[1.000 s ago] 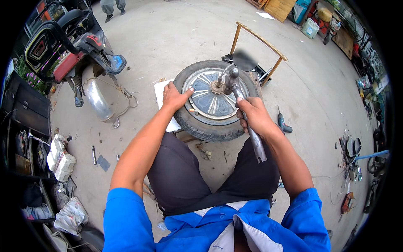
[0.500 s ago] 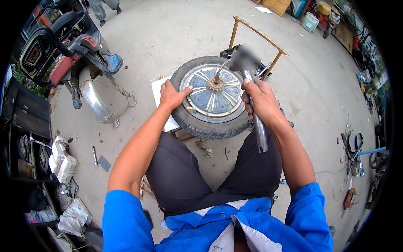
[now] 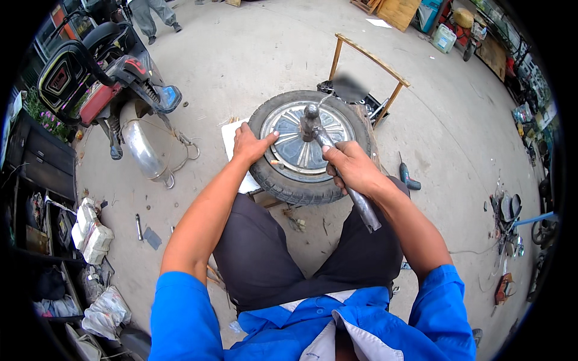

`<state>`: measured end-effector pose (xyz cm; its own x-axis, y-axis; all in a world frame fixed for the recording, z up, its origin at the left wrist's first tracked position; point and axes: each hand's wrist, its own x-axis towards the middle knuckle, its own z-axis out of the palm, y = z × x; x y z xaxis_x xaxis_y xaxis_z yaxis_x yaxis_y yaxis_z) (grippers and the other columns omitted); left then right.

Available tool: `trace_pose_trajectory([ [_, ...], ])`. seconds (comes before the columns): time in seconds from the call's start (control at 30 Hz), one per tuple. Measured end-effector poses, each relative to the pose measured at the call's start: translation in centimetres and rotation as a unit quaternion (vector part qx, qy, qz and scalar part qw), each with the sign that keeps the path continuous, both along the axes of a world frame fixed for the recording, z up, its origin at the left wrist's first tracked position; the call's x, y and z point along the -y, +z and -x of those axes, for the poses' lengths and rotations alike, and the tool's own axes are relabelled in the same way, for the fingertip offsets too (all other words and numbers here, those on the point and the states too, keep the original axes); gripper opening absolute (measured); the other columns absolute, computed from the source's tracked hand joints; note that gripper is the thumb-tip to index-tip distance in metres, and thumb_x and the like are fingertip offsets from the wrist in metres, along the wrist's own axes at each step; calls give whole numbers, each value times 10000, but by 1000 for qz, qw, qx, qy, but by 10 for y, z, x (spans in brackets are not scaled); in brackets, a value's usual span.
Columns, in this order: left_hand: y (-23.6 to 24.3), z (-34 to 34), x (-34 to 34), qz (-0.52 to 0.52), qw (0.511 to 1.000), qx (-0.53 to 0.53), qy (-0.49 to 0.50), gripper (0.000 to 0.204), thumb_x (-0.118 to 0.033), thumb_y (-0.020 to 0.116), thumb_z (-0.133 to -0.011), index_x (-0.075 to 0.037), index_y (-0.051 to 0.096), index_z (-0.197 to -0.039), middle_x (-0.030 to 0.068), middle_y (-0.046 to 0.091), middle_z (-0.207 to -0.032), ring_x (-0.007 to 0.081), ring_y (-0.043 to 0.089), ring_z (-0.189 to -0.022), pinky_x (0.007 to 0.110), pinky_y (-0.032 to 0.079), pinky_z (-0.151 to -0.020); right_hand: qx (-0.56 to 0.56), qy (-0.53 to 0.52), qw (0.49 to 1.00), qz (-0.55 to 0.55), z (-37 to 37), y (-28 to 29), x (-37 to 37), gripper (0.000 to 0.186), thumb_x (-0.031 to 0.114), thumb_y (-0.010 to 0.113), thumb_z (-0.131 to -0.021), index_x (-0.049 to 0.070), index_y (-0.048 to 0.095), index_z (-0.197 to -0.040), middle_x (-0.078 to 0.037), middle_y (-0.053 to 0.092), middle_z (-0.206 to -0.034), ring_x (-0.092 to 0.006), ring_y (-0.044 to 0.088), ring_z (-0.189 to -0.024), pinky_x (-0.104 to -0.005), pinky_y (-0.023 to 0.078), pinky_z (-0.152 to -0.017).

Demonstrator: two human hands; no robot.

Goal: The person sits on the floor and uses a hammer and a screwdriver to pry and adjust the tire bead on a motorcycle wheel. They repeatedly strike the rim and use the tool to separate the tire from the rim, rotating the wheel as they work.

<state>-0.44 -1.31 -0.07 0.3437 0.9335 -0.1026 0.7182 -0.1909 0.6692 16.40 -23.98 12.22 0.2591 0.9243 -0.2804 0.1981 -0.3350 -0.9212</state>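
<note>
My left hand point(image 3: 251, 144) grips the left edge of a wheel tyre point(image 3: 301, 194), its thumb on the sidewall. The wheel has a silver spoked hub point(image 3: 289, 129) and lies flat on a low support with white board point(image 3: 230, 135) under its left side. My right hand point(image 3: 349, 165) is wrapped round a metal hammer point(image 3: 361, 207), the long handle running toward my right thigh. The hammer's rounded head point(image 3: 310, 120) is over the hub's centre and hides the axle there; I cannot tell if they touch. A cable rises just behind the head.
An electric scooter point(image 3: 96, 90) and curved silver metal piece point(image 3: 141, 144) are at left. A wooden frame point(image 3: 373, 57) stands behind the wheel. A drill point(image 3: 407, 177) lies right of it. Clutter point(image 3: 506, 210) lines the right; shelves point(image 3: 42, 234) stand left. Another person's legs point(image 3: 153, 21) are beyond.
The hammer rose half a second ago and has since come down and leftward to the hub's centre with my right hand. My left hand stays on the tyre. The other person's legs have moved rightward.
</note>
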Motion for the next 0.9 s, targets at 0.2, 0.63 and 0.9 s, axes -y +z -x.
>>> trace_pose_trajectory([
  [0.2, -2, -1, -2, -8, 1000, -12, 6, 1173, -649, 780, -709, 114, 301, -1459, 301, 397, -1460, 425, 410, -1374, 449, 382, -1127, 139, -6, 973, -185, 8, 17, -19, 460, 309, 485, -1052, -48, 524, -765, -104, 529, -554, -207, 559, -464, -400, 453, -452],
  [0.63, 3, -1, -2, 22, 1000, 6, -2, 1182, -641, 795, -704, 104, 291, -1469, 291, 395, -1468, 415, 417, -1373, 453, 392, -1123, 177, 4, 979, -100, -6, -16, 0, 446, 319, 496, -1049, -27, 521, -769, -105, 542, -569, -192, 555, -435, -379, 447, -427],
  [0.9, -1, 2, -3, 13, 1000, -5, 2, 1157, -649, 797, -696, 106, 342, -1445, 297, 404, -1457, 413, 434, -1364, 455, 407, -1107, 57, 25, 997, -42, 7, 20, -19, 392, 324, 497, -1057, -14, 534, -862, -29, 512, -678, -96, 513, -475, -278, 423, -379],
])
